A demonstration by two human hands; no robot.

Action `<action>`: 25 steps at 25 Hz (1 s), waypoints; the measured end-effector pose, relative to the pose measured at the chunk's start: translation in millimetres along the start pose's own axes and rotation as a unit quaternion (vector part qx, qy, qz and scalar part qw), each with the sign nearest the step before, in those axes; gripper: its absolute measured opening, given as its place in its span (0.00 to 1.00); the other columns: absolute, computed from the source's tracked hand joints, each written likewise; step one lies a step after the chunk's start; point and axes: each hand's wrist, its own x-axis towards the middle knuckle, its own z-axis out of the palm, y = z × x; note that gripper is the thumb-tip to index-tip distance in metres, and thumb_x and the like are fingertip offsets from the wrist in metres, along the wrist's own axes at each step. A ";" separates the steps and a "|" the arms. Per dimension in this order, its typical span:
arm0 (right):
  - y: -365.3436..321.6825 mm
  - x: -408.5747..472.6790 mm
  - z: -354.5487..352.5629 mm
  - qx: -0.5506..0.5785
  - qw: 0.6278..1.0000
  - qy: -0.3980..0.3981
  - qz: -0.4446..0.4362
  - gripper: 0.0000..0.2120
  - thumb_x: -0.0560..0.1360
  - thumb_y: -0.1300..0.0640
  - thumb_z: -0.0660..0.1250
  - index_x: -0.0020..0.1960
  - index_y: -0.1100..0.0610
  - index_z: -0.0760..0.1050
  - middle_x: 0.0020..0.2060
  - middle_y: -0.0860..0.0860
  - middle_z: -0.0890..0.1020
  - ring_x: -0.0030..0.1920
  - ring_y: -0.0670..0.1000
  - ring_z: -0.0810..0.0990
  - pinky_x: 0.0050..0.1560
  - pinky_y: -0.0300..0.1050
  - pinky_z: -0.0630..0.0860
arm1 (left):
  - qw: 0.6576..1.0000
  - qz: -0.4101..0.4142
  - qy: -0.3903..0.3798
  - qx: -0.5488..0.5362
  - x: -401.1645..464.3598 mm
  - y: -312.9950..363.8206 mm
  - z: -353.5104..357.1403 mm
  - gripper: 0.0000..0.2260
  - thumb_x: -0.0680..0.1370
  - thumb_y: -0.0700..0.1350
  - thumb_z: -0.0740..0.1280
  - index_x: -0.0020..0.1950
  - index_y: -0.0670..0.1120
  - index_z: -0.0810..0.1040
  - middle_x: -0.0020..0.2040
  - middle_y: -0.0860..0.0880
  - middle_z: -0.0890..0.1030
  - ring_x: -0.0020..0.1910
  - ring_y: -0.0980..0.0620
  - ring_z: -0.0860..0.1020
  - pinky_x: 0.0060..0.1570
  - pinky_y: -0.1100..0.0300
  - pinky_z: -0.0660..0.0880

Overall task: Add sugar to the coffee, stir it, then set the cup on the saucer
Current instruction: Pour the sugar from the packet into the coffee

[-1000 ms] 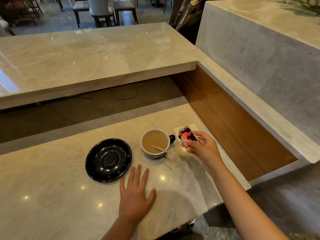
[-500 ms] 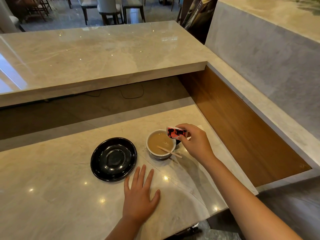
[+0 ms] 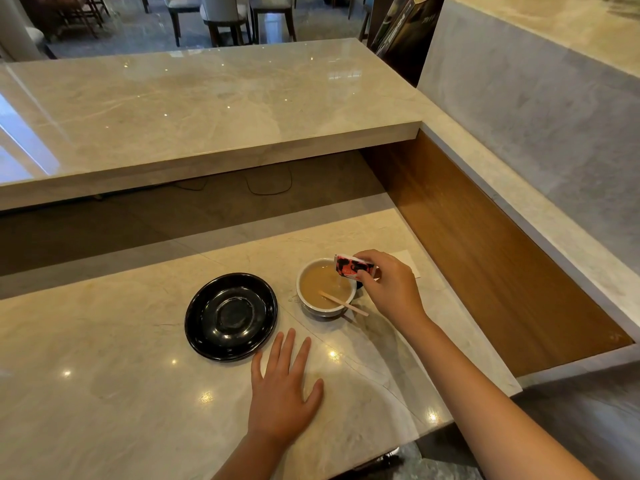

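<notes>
A white cup [image 3: 313, 306] of light brown coffee stands on the marble counter, with a wooden stir stick [image 3: 343, 302] leaning over its near right rim. My right hand [image 3: 389, 285] holds a red and black sugar packet [image 3: 351, 266] tilted over the cup's right side, and a thin stream of sugar falls into the coffee. The black saucer [image 3: 231, 317] lies bare to the left of the cup. My left hand [image 3: 282, 389] rests flat on the counter in front of the saucer and cup, fingers spread.
A white napkin [image 3: 410, 263] lies behind my right hand. A raised marble bar top [image 3: 207, 109] runs across the back, and a wood-lined wall [image 3: 485, 258] with a marble ledge borders the right. Chairs stand far behind.
My right hand has carried the sugar packet from beside the cup to over its rim and tipped it, so sugar now pours out. My left hand has stayed flat.
</notes>
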 end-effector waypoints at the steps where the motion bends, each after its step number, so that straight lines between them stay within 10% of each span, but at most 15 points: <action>1: 0.7 -1.0 0.4 0.033 0.999 0.008 0.025 0.09 0.73 0.63 0.66 0.51 0.55 0.77 0.47 0.53 0.83 0.46 0.52 0.79 0.46 0.49 0.79 | 1.000 0.000 0.002 -0.001 0.0 0.7 -0.4 0.30 0.75 0.65 0.51 0.75 0.58 0.50 0.76 0.52 0.46 0.73 0.54 0.37 0.67 0.50 0.28; 16: 1.9 -13.0 -19.5 0.369 0.909 0.032 0.190 0.10 0.73 0.66 0.66 0.41 0.52 0.75 0.41 0.52 0.83 0.38 0.48 0.82 0.34 0.37 0.79 | 1.000 0.005 0.003 0.003 -0.2 -0.1 0.8 0.30 0.75 0.65 0.50 0.75 0.58 0.48 0.76 0.52 0.45 0.72 0.56 0.34 0.67 0.49 0.29; 25: 13.1 -15.1 -37.4 0.364 0.924 0.035 0.113 0.12 0.72 0.70 0.65 0.39 0.53 0.76 0.39 0.51 0.82 0.36 0.41 0.81 0.35 0.33 0.78 | 1.000 0.004 -0.002 0.005 0.7 1.3 -0.6 0.30 0.75 0.65 0.48 0.75 0.57 0.49 0.77 0.51 0.47 0.72 0.55 0.37 0.67 0.48 0.31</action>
